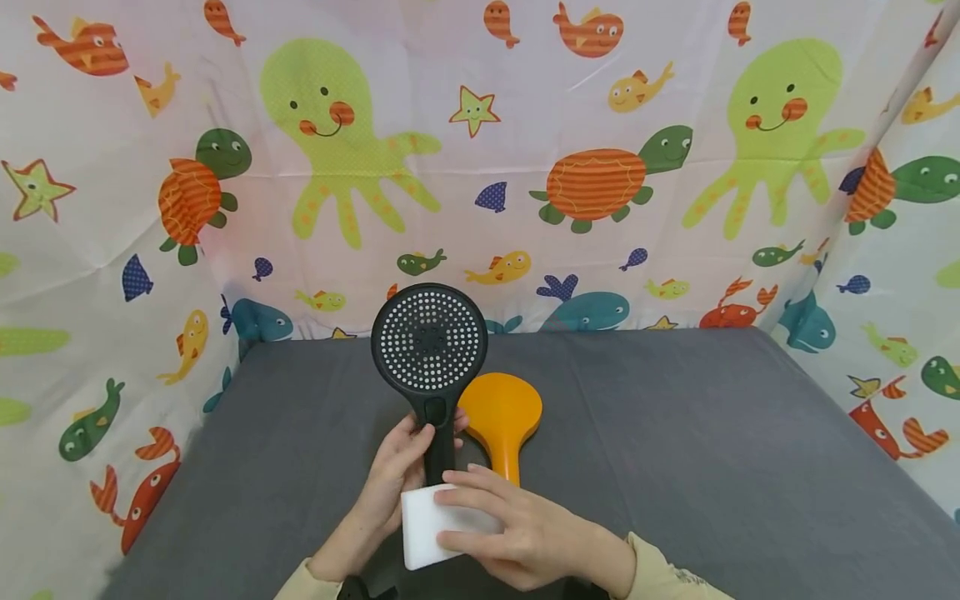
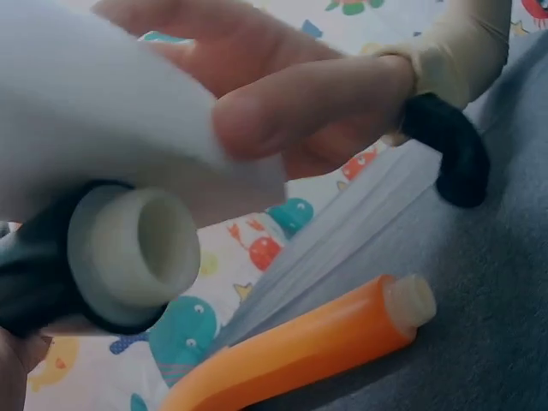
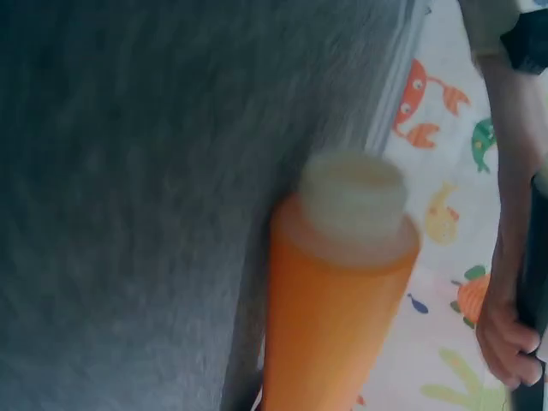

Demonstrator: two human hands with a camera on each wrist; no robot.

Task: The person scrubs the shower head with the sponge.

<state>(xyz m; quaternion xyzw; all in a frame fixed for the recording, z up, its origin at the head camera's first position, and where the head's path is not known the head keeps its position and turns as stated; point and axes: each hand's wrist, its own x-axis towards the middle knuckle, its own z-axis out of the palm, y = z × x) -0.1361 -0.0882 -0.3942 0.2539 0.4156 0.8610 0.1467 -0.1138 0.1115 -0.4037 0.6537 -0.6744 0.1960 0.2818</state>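
My left hand (image 1: 393, 475) grips the handle of a black shower head (image 1: 430, 333), held upright with its dotted spray face toward me. A white sponge (image 1: 427, 533) is held between the fingers and thumb of my right hand (image 1: 528, 529), overlapping the lower handle in the head view. In the left wrist view the sponge (image 2: 94, 103) lies right along the handle, beside its pale connector end (image 2: 158, 244). Behind the hands an orange shower head (image 1: 501, 408) lies on the table; its pale connector (image 3: 353, 193) shows in the right wrist view.
A grey cloth (image 1: 675, 450) covers the table. Hanging at the back and both sides is a white curtain (image 1: 502, 92) printed with sea animals. Dark straps (image 2: 449, 150) sit around the wrists, over pale sleeves (image 1: 667, 571).
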